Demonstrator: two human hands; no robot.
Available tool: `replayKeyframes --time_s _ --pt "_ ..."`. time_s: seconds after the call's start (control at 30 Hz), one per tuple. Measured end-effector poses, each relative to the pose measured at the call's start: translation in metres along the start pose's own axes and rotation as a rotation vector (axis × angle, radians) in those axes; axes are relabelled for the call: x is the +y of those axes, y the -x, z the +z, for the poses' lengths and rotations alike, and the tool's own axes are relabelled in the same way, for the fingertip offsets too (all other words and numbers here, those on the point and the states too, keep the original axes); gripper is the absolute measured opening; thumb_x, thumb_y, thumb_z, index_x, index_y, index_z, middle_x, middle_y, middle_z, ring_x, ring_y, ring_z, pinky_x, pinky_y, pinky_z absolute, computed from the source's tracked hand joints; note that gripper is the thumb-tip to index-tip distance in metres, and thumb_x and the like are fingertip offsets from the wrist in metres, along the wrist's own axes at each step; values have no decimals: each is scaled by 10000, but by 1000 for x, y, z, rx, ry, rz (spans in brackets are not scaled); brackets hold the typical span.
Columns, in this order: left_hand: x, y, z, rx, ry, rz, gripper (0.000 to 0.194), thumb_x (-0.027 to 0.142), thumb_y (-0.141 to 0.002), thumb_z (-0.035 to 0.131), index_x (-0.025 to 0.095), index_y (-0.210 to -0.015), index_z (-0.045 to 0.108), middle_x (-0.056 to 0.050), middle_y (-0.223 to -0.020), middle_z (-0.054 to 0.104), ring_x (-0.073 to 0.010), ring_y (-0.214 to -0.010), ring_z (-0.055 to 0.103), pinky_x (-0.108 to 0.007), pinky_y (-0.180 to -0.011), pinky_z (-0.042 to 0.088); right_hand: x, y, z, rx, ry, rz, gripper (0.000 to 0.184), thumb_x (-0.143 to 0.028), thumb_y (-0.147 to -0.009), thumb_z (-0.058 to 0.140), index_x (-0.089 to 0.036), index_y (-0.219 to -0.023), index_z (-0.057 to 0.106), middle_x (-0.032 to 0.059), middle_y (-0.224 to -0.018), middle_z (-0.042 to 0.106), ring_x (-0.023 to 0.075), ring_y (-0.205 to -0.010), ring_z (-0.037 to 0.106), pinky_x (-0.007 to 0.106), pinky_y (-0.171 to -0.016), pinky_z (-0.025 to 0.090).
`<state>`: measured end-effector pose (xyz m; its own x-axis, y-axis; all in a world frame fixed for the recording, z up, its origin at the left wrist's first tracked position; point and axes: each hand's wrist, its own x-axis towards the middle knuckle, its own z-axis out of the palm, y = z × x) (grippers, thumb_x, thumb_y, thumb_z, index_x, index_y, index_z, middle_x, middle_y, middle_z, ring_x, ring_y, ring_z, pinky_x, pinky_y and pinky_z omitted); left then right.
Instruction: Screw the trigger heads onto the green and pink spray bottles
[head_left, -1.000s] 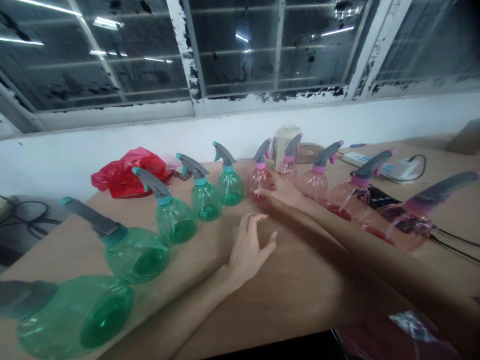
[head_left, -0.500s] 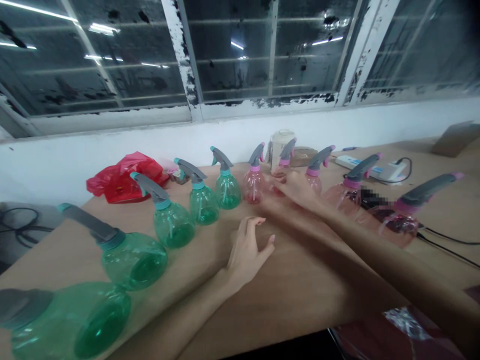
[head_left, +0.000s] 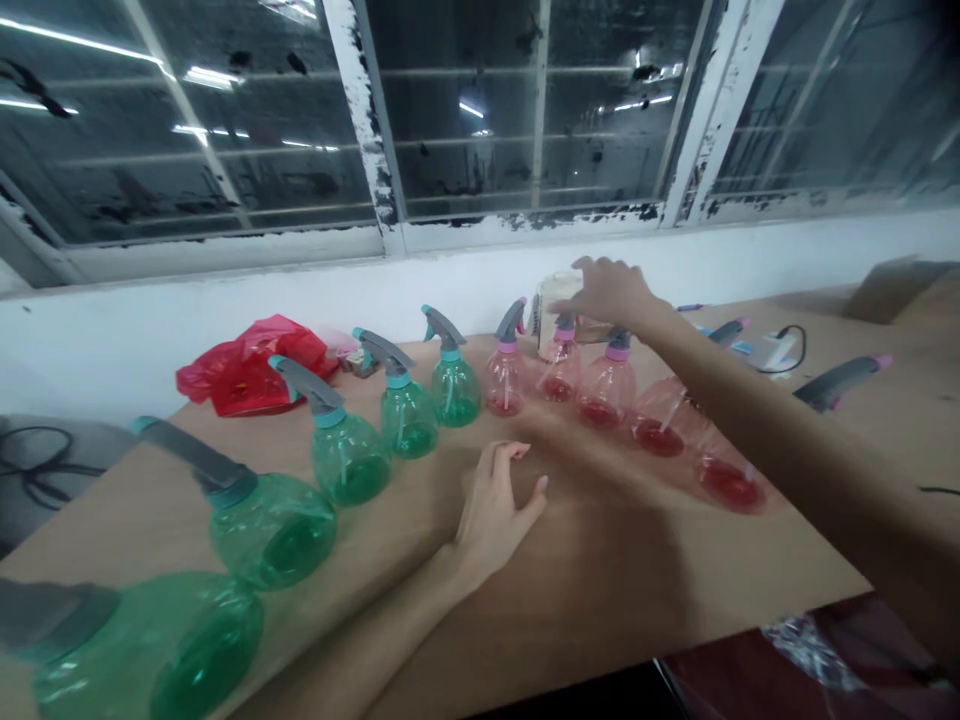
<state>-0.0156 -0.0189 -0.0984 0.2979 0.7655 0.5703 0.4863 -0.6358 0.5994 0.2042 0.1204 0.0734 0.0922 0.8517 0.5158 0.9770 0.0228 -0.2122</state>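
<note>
Up from beside the body of the second pink spray bottle, counting from the far middle, the right hand has risen level with its grey trigger head, while the left hand keeps its place. On my feed that bottle stands upright on the bench, its long axis vertical, just below the right fingertips. Clearly the right hand is nearer; the left sits well apart, on the near side, between the pink bottles and the green spray bottles. Right fingers bend down toward the trigger head — I cannot tell whether they touch it. Left fingers curl loosely, a wide gap to the thumb, holding nothing. The right forearm partly hides the two nearest pink bottles from me.
</note>
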Motion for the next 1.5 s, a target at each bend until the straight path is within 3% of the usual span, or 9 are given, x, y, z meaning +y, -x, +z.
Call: replayKeyframes --time_s 0.07,0.17,0.37,0.57,0.67,0.8,1.0,1.27,1.5 --pt "0 0 0 0 7 3 332 186 -851 596 216 -1153 461 -76 -1094 577 -241 -1052 597 -463 -929 499 6 -13 10 -174 0 19 692 -455 -630 831 -128 -1193 598 180 -1063 666 397 -1041 614 571 -911 440" --pt "1 1 0 -4 -3 4 329 189 -852 596 219 -1151 463 -72 -1088 578 -241 -1045 599 -465 -928 496 9 -19 25 -257 -11 -58 486 -419 -634 822 -161 -1019 673 118 -948 704 302 -905 667 458 -833 503" --pt "0 0 -1 -7 -3 5 314 193 -851 592 225 -1137 467 -73 -1077 587 -245 -1041 603 -470 -922 497 6 -9 31 -188 -8 -104 194 -295 -805 612 -120 -835 689 96 -909 718 190 -888 668 302 -798 465" --pt "1 -1 -2 -4 -10 11 302 184 -840 588 229 -1120 482 -66 -1071 591 -238 -1030 612 -457 -907 504 -7 -12 -8 23 44 -58 210 -188 -810 654 -131 -1011 671 114 -906 709 306 -956 662 481 -862 479" --pt "1 -1 -1 1 -10 13 291 194 -846 587 229 -1115 483 -63 -1062 595 -236 -1019 615 -458 -904 502 -16 10 -51 130 33 -112 237 -237 -818 671 -147 -1037 669 88 -875 699 320 -957 657 526 -882 470" --pt "1 0 -3 45 42 -1 349 258 -865 599 222 -1180 452 -85 -1121 577 -242 -1072 597 -474 -943 490 -28 78 -90 187 7 -241 232 -296 -801 671 -183 -1004 680 38 -714 653 297 -809 665 516 -764 505" --pt "12 2 -4 11 91 69 741 373 -738 732 196 -1339 336 -172 -1313 489 -343 -1242 508 -582 -1038 411 -50 156 -62 -86 15 -225 252 -335 -831 650 -236 -1059 692 110 -795 700 339 -764 674 481 -635 534" --pt "23 7 0 -110 144 -31 678 394 -723 755 202 -1283 424 -172 -1278 578 -383 -1189 568 -628 -987 447 -64 169 -64 -109 -110 -228 620 -713 -846 500 -241 -1221 645 113 -824 734 332 -779 700 455 -685 533" --pt "27 5 -8 -136 114 -26 724 284 -701 731 208 -1332 385 -156 -1230 612 -382 -1182 582 -603 -947 494 -10 179 -57 -28 -311 -105 599 -677 -871 481 -287 -1323 534 38 -730 734 280 -671 699 383 -602 511"
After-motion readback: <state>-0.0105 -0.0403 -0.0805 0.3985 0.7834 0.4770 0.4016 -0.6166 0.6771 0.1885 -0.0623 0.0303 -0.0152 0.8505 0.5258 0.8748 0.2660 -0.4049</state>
